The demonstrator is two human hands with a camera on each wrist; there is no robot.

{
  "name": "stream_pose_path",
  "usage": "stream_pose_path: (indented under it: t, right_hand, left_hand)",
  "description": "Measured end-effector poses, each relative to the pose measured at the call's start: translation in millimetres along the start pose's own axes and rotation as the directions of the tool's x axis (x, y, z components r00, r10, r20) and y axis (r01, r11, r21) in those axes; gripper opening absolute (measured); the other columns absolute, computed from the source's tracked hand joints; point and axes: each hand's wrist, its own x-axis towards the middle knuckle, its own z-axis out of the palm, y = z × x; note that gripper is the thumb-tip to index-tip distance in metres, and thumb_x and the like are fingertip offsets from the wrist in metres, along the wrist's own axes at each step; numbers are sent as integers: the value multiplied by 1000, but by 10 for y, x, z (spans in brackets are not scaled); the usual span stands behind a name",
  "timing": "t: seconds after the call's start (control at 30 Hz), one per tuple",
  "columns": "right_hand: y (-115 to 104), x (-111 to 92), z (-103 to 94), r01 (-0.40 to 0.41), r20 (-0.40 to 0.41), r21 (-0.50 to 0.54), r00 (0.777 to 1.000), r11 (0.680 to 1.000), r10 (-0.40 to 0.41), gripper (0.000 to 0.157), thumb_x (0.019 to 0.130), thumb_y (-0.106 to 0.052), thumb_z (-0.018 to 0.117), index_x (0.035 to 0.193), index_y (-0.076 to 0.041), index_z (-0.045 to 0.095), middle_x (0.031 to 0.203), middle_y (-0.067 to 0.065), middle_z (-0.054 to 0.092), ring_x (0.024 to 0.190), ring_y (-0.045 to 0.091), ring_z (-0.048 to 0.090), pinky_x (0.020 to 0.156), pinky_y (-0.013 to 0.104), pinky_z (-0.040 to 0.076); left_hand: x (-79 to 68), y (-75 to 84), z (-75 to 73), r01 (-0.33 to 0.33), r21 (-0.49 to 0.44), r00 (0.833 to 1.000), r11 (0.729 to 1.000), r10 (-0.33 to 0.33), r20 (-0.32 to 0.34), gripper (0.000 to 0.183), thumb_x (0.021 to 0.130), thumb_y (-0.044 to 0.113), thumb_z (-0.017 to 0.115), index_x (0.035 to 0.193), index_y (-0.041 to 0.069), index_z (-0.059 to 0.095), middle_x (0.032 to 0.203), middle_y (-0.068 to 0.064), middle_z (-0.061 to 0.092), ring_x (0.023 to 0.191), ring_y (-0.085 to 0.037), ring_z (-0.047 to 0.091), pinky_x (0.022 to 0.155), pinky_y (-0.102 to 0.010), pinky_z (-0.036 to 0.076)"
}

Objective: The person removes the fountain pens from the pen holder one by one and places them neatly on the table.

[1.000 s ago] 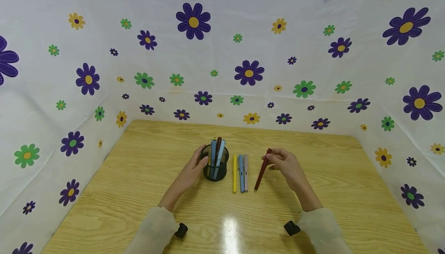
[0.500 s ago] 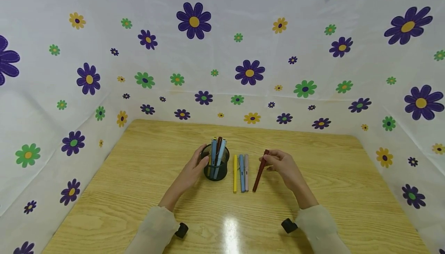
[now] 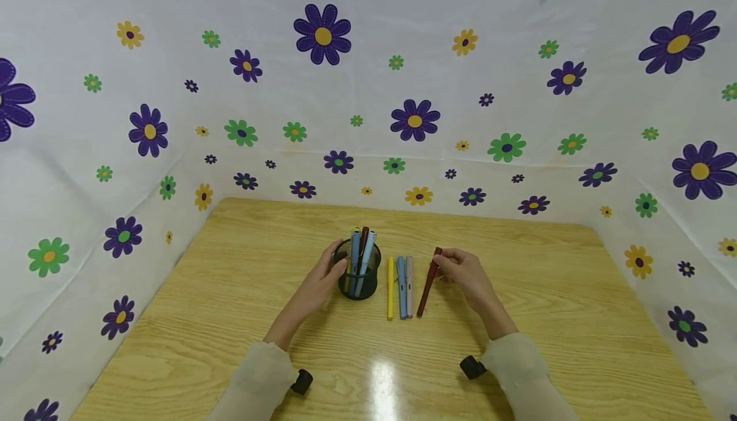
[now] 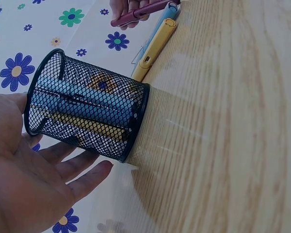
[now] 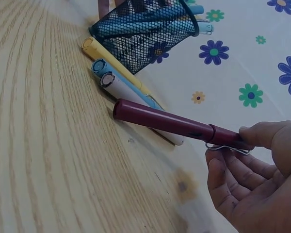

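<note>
Black wire mesh forms the round cup (image 3: 371, 280) on the grained wood table (image 3: 201, 306); pens stand inside. My left hand (image 3: 318, 282) curves loosely round its side, fingers spread. My right hand (image 3: 469, 276) pinches the slim, smooth maroon pen (image 5: 160, 120) near its clipped end between thumb and fingers. The pen slants down and away from my grip, beside a row of yellow (image 3: 390, 290), blue (image 3: 402, 290) and pale (image 3: 409, 290) pens lying nearer the cup.

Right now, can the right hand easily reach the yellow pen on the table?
Probably not: the right hand pinches a dark red pen, and a pinkish pen and a blue pen lie between it and the yellow pen.
</note>
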Motion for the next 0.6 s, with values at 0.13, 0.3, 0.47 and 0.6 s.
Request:
stream_pose_path:
  t: [0.13,0.3,0.47,0.6]
  right_hand:
    - [0,29,37,3,-9,-12,1000,1000,-4,46,106,-19,62,139,13,55,110,18,72,88,18,68,81,36,58]
    - [20,82,104,-30,-61,-38,998,999,28,44,106,-19,63,137,11,57,105,17,72,85,18,68,73,31,57]
    - [75,153,171,-75,-116,-70,991,995,67,41,104,-19,65,134,10,61,97,13,72,77,17,65,65,26,55]
    - [112,187,213,-70,-140,-98,989,993,56,38,103,-17,66,130,10,64,89,10,72,70,14,62,58,24,51]
  left_hand:
    - [0,4,6,-3,1,1000,1000,3,-4,63,114,31,41,167,10,14,169,-25,11,153,-47,13,120,-64,19]
    - [2,1,14,1,11,1000,1000,-1,-14,62,114,30,40,167,10,14,169,-25,12,154,-46,13,120,-63,20]
    - [6,5,22,3,7,1000,1000,-3,-18,62,114,30,41,166,10,14,168,-26,13,153,-47,15,119,-64,21]
    - [5,16,26,1,2,1000,1000,-1,-19,61,114,28,41,166,11,15,168,-26,15,153,-47,17,119,-64,21]
